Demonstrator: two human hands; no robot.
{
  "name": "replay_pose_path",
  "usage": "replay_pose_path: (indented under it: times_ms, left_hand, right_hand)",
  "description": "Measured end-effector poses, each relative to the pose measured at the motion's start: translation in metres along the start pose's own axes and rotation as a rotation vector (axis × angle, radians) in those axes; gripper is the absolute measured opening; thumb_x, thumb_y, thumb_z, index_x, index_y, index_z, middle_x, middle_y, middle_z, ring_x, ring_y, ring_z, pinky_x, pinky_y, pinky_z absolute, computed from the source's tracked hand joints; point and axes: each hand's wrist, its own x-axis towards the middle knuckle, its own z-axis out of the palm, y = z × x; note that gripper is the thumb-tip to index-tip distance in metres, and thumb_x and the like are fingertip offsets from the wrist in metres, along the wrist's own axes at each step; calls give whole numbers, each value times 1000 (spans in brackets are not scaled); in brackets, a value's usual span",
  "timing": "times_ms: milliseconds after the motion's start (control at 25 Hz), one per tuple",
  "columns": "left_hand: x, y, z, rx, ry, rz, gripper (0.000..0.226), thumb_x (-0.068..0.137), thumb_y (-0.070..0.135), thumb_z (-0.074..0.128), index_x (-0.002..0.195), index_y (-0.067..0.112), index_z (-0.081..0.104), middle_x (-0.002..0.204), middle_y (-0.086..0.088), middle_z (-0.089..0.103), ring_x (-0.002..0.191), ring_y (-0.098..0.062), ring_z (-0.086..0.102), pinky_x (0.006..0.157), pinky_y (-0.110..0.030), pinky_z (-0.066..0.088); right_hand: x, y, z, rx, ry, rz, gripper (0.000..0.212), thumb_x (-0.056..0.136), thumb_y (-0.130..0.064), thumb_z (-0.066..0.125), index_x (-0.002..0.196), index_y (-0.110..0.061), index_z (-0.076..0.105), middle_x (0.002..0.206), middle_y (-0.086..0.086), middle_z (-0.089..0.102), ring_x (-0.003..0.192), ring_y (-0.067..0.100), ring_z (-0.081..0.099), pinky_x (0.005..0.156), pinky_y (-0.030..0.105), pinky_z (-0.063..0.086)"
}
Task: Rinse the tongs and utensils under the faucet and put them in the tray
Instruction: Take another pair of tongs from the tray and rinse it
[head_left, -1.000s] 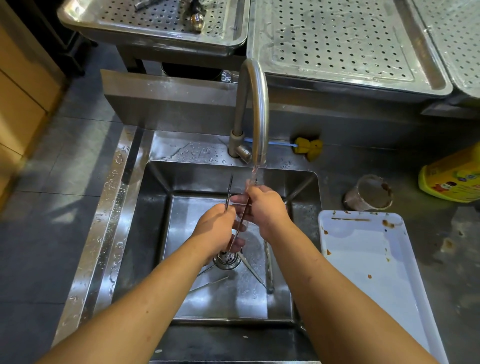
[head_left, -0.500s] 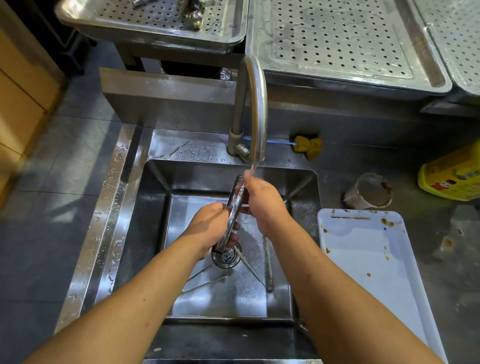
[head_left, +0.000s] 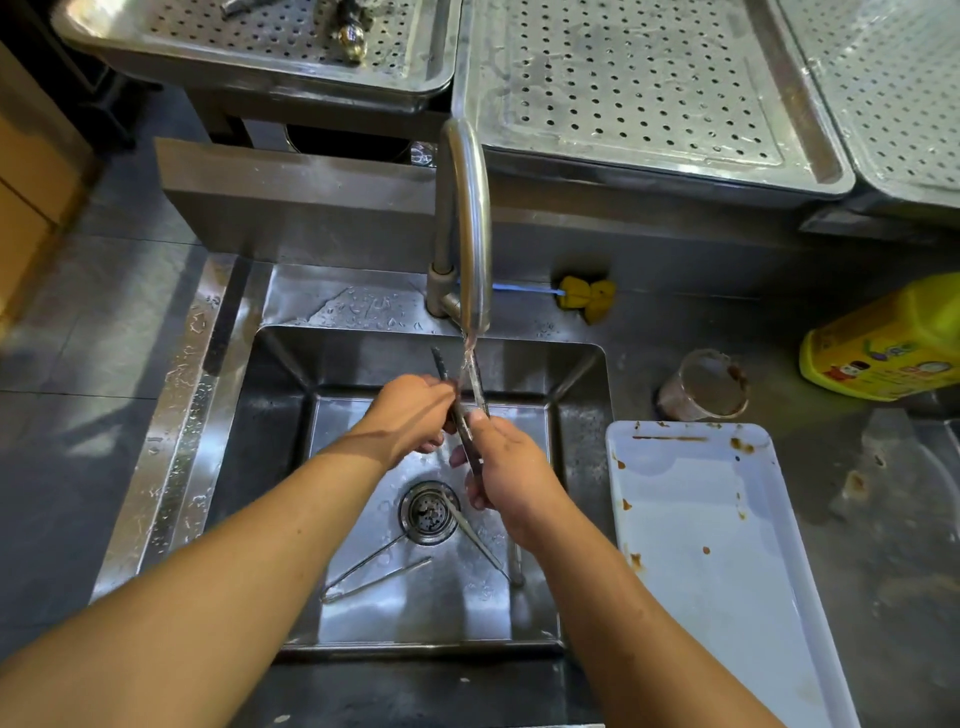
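Water runs from the curved steel faucet (head_left: 467, 218) onto thin metal tongs (head_left: 470, 382) held over the sink (head_left: 582, 395). The tongs' two arms spread apart upward under the stream. My left hand (head_left: 410, 415) pinches them near the crossing point and my right hand (head_left: 511, 478) grips their lower end. On the sink floor by the drain (head_left: 428, 512) lie another pair of tongs (head_left: 374, 574) and a thin utensil (head_left: 480, 543). A white tray (head_left: 711, 561) with brown stains sits on the counter right of the sink, holding no utensils.
A stained glass cup (head_left: 706, 387) stands behind the white tray, a yellow detergent jug (head_left: 888, 338) at far right. A yellow brush (head_left: 584, 297) lies behind the faucet. Perforated steel trays (head_left: 639, 88) fill the back; one (head_left: 249, 36) holds metal items.
My right hand has slid down from the top of the tongs to their lower end. My left hand has risen toward the stream, and the tongs' arms now spread apart.
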Motion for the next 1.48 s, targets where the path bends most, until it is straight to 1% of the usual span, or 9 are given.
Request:
replay_pose_path:
  times_ms: [200,320,400,520,760,1000,1120,1280,1480]
  left_hand:
    - [26,15,-2,-201,94,-47,29,108,21,48,111,-1,67,92,-18,71,64,-25,66,51,-32,57]
    - [16,11,0,-647,-100,-143,51,105,55,48,97,10,72,89,-15,79,68,-26,75,55,-35,60]
    - [8,0,-1,-607,-217,-109,57,90,70,62,92,14,73,84,-9,77,66,-22,72,55,-33,57]
    - [7,-13,-2,-475,-215,-64,52,78,59,79,103,12,74,75,-4,68,54,-12,61,58,-29,55]
    - [19,-7,-7,-742,18,-123,39,104,40,56,83,14,74,79,-6,81,65,-20,73,61,-33,60]
    - [12,-19,-16,-698,-112,-139,18,102,29,63,95,18,76,97,-4,78,70,-14,76,69,-34,60]
    - [6,-20,-10,-665,-173,-132,28,101,41,65,103,18,81,98,-2,81,78,-15,75,80,-37,62]
    - [-2,-14,-1,-649,-185,-104,30,94,47,71,84,22,84,82,-1,77,68,-13,74,65,-31,62]
    - [-6,-10,8,-609,-236,-96,30,92,32,64,74,15,81,68,-18,64,50,-31,61,51,-37,57]
  right_hand:
    - [-5,5,-4,11,40,77,51,107,-47,43,95,-3,65,76,13,63,50,22,48,49,32,39]
    - [5,-6,-5,37,-31,86,40,105,-48,49,103,-11,64,81,8,71,48,19,51,46,30,41]
    - [16,-17,-2,-19,-45,89,42,104,-52,50,107,-13,66,76,4,75,45,16,50,43,26,41]
    - [32,-30,4,-131,-40,74,48,103,-51,49,96,-8,67,68,7,68,45,18,46,44,25,36]
    - [32,-35,0,52,-257,148,31,105,-35,55,92,-10,68,65,6,63,45,16,48,45,25,41]
    - [42,-45,-3,-479,-15,-150,9,96,-25,70,104,-21,69,75,-5,65,59,16,58,57,32,50]
    - [39,-46,2,-672,60,-267,24,91,-26,69,113,-27,61,91,-8,68,85,21,67,71,34,53]
    - [36,-44,5,-852,43,-346,26,91,-25,61,114,-23,49,103,5,71,89,31,68,74,47,58]
    - [29,-32,4,-98,-177,-22,22,89,-22,58,107,-14,50,79,7,61,50,14,55,45,28,39]
